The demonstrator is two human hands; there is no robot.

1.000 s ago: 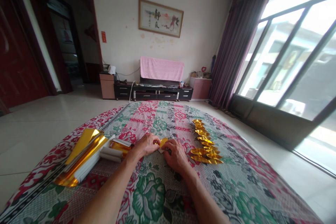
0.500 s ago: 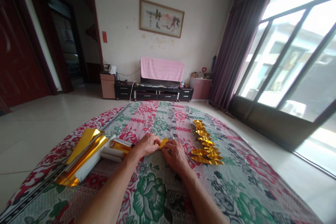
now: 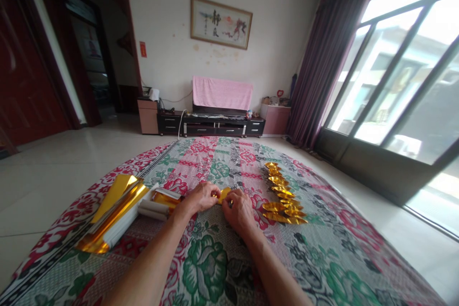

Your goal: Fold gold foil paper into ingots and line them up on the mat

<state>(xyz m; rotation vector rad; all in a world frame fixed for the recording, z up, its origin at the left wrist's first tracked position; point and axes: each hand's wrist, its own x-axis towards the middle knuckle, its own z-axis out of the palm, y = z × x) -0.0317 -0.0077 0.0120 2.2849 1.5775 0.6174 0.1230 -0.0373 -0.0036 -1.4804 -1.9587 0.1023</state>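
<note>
Between my hands is a small piece of gold foil paper [image 3: 224,195], held just above or on the flowered cloth. My left hand [image 3: 205,196] pinches its left end with curled fingers. My right hand [image 3: 239,208] grips the right end, thumb and fingers closed; part of the paper is hidden behind them. To the right lie several folded gold foil pieces [image 3: 283,191], boat-like with pointed ends, in an overlapping row. On the left are a fanned stack of gold foil sheets [image 3: 116,213] and a smaller bundle of white-backed foil paper [image 3: 156,206], close by my left wrist.
A round table with a red, green and grey flowered tablecloth [image 3: 204,267] fills the foreground. Beyond it stand a low black TV cabinet [image 3: 215,130] and a pink cloth [image 3: 222,92] draped over a screen. Purple curtains [image 3: 315,57] and a large window are on the right.
My right hand has shifted slightly and its fingers have curled more over the gold paper, of which a little more shows between the hands. My left hand stays nearly in place.
</note>
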